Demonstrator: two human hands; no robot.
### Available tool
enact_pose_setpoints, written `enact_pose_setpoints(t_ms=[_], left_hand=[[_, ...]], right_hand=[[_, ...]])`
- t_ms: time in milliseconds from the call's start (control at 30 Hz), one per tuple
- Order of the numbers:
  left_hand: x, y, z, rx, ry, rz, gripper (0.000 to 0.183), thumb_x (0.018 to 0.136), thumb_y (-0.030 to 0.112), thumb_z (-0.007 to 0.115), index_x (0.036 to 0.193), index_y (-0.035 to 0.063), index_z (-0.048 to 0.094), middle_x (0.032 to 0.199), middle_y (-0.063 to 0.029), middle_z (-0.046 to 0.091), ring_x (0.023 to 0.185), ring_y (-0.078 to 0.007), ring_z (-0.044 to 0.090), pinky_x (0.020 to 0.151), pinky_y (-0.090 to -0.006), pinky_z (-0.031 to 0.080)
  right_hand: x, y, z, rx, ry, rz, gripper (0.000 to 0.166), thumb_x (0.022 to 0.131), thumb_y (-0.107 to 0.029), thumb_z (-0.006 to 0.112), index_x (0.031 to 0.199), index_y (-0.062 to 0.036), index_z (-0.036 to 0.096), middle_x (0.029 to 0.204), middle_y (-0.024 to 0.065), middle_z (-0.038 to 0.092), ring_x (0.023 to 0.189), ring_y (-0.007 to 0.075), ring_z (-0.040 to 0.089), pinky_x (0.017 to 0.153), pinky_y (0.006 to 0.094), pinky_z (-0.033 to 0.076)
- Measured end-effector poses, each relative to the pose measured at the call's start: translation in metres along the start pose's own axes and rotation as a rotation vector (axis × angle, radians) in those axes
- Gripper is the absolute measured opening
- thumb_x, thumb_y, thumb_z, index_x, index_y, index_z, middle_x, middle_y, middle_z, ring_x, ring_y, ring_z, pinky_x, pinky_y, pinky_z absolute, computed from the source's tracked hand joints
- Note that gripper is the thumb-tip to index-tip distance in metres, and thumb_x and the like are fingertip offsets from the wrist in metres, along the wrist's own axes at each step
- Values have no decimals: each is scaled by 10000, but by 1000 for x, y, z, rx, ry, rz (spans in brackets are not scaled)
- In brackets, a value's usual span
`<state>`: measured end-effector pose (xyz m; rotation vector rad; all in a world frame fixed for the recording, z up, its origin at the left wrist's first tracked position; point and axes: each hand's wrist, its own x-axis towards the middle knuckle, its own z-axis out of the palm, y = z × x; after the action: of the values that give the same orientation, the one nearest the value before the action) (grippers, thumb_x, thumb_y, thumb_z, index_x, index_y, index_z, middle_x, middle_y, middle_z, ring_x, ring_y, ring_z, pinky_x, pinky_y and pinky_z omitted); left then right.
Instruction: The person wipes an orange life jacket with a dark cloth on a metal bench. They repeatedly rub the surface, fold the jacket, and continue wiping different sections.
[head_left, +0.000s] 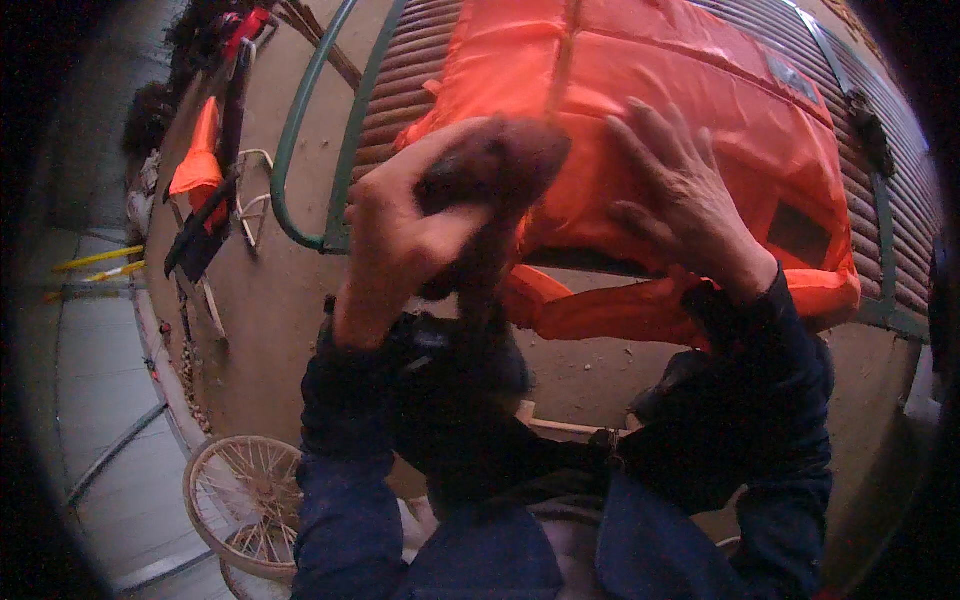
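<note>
Directly before me an orange fabric vest-like piece with seams and dark patches (720, 97) lies spread on a slatted surface (401, 82) with a green metal frame. My left hand (405, 225) grips a dark brown, blurred object (499, 172), whose kind I cannot tell, over the left part of the orange fabric. Flat on the fabric, fingers spread, rests my right hand (675, 187). An orange padded strip (615, 307) hangs along the near edge of the slats, below my right wrist.
A curved green tube (289, 157) borders the slats at left. Farther left stand a light-framed chair (255, 199) and orange cloth (199, 176) on a dark item. A spoked wheel (247, 502) is at lower left, near pale panels (105, 375) and yellow bars (101, 262).
</note>
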<state>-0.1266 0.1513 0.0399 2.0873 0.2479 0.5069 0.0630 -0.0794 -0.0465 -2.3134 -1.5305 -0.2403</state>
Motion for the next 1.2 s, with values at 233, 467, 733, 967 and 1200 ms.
enact_pose_setpoints(t_ms=[233,467,733,967,1200], left_hand=[[-16,13,12,438,-416,58,556,695,60,658,1247,7,691,1105,-240,721,1036,-397,713,946,-395,556],[-30,12,0,9,-421,44,438,742,20,687,1176,-27,708,1022,-195,753,976,-294,748,896,-382,583],[-9,-15,27,413,-80,253,533,719,45,685,1248,-21,671,1135,-227,727,1037,-355,733,947,-381,559],[-38,-1,16,260,-768,-64,527,687,36,671,1210,-22,698,1090,-235,738,1041,-335,739,934,-375,567],[-15,25,1,-197,-132,-104,530,744,30,697,1270,-28,670,1171,-162,738,1088,-222,710,996,-367,552]], right_hand=[[-2,-1,3,16,6,1,812,936,-495,656,1618,-198,330,1671,157,269,1540,473,207,1224,660,175],[-1,2,8,23,15,-12,817,941,-501,647,1625,-204,312,1674,157,263,1538,474,211,1223,662,181],[-1,-1,5,-15,11,-14,816,945,-495,643,1628,-203,305,1678,157,255,1537,479,210,1221,665,175],[-2,-3,6,-6,8,-2,815,943,-465,652,1630,-203,300,1681,153,249,1542,469,207,1225,661,172],[-6,3,2,-27,-12,33,842,930,-455,671,1633,-201,286,1681,148,250,1547,470,193,1224,663,177]])
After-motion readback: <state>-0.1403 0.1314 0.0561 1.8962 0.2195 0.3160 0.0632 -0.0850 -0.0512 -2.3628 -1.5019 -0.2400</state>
